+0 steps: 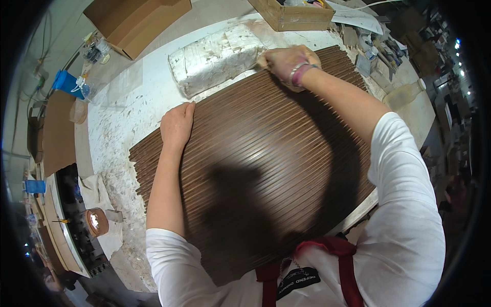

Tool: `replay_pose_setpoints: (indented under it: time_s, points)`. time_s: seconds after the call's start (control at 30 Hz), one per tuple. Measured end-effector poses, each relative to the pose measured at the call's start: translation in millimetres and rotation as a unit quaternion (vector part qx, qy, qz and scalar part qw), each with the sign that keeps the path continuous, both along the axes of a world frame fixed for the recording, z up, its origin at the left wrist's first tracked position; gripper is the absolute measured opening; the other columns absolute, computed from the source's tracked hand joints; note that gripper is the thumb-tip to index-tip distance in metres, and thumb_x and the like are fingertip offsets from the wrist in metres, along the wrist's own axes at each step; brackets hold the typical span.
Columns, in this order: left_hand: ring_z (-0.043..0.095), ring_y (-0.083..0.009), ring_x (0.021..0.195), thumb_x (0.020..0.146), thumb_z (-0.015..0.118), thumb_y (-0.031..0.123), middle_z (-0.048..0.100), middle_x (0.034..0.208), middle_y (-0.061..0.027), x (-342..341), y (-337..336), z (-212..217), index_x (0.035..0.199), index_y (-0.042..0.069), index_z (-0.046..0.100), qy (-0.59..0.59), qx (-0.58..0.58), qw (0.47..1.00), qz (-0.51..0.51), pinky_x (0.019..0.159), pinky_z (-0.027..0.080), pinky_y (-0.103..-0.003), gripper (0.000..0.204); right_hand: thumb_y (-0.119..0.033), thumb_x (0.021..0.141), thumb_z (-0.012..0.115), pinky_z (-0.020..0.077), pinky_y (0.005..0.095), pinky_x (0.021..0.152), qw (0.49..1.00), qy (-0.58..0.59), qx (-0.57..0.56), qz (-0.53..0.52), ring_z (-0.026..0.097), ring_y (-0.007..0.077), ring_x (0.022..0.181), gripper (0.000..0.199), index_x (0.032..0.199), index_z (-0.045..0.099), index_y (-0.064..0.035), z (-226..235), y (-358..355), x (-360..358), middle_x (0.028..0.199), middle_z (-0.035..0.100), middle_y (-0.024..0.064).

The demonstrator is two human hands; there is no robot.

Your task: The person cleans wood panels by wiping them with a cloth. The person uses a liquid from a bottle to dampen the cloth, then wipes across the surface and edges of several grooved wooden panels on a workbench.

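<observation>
A large dark brown panel of ribbed wood (pixel 245 133) lies on the table under both my arms, its slats ending unevenly at the left and right sides. My left hand (pixel 176 125) is at the panel's far left edge, its fingers bent over that edge and the thumb beside them. Near the far right edge, my right hand (pixel 286 65) is closed on a tan, crumpled rag (pixel 308 55) pressed to the slats. Part of the rag is hidden beneath the hand. Just beyond the panel lies a whitish wrapped block (pixel 215 59).
Cardboard boxes stand at the back left (pixel 135 23) and back centre (pixel 302 18). Scraps and tools (pixel 376 56) crowd the far right, near a cloudy plastic bottle (pixel 404 94). At left are a blue cup (pixel 66 82) and a round copper-coloured container (pixel 96 221).
</observation>
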State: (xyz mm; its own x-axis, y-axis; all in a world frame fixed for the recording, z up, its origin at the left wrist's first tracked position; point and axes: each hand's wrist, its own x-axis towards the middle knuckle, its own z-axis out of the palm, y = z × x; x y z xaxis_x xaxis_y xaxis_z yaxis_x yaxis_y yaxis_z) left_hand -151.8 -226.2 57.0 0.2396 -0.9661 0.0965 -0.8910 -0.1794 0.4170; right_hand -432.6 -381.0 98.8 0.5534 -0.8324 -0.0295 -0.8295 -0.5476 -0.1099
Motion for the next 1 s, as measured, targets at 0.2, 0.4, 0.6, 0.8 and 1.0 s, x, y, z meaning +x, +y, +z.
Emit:
replay_pose_setpoints:
  time_s: [0.2, 0.4, 0.6, 0.8, 1.0]
  points:
    - [0.063, -0.0409, 0.082, 0.095, 0.048, 0.036, 0.067, 0.085, -0.0212, -5, -3, 0, 0.092, 0.007, 0.072, 0.014, -0.013, 1.0, -0.009, 0.075, 0.049, -0.048, 0.038, -0.012, 0.089, 0.048, 0.0485, 0.0389, 0.092, 0.999, 0.015, -0.029, 0.039, 0.065, 0.0234, 0.096, 0.016, 0.094, 0.062, -0.0149, -5, 53, 78, 0.105, 0.066, 0.0079]
    - [0.063, -0.0411, 0.083, 0.096, 0.047, 0.038, 0.067, 0.086, -0.022, 0, 1, -1, 0.093, 0.007, 0.071, 0.006, 0.019, 1.0, 0.0, 0.075, 0.048, -0.048, 0.039, -0.012, 0.085, 0.053, 0.0526, 0.0398, 0.078, 0.998, 0.047, -0.003, 0.031, 0.067, 0.0264, 0.093, 0.017, 0.089, 0.069, -0.0154, 8, 15, 26, 0.102, 0.068, 0.0112]
    - [0.063, -0.0399, 0.088, 0.095, 0.047, 0.041, 0.068, 0.091, -0.021, -3, -3, 0, 0.097, 0.009, 0.072, 0.012, 0.026, 1.0, 0.005, 0.079, 0.048, -0.047, 0.04, -0.026, 0.09, 0.049, 0.0492, 0.0393, 0.09, 0.998, -0.039, 0.012, 0.049, 0.065, 0.0269, 0.104, 0.025, 0.098, 0.071, -0.0151, -11, 49, 103, 0.113, 0.067, 0.0113]
    - [0.063, -0.0375, 0.096, 0.093, 0.048, 0.043, 0.069, 0.098, -0.018, 17, -15, 3, 0.102, 0.011, 0.072, 0.063, 0.095, 0.993, 0.004, 0.084, 0.048, -0.045, 0.04, -0.014, 0.089, 0.049, 0.0501, 0.036, 0.081, 0.996, -0.084, 0.02, 0.008, 0.065, 0.0225, 0.097, 0.02, 0.093, 0.068, -0.0196, 8, 41, 37, 0.105, 0.067, 0.0091]
    - [0.063, -0.0384, 0.097, 0.095, 0.044, 0.043, 0.069, 0.101, -0.018, 15, -15, -2, 0.105, 0.012, 0.071, 0.022, 0.089, 0.995, 0.026, 0.084, 0.048, -0.045, 0.042, -0.007, 0.087, 0.051, 0.0497, 0.0398, 0.09, 0.989, -0.106, 0.038, 0.098, 0.065, 0.0282, 0.101, 0.027, 0.107, 0.067, -0.0168, 7, 85, 124, 0.112, 0.065, 0.0123]
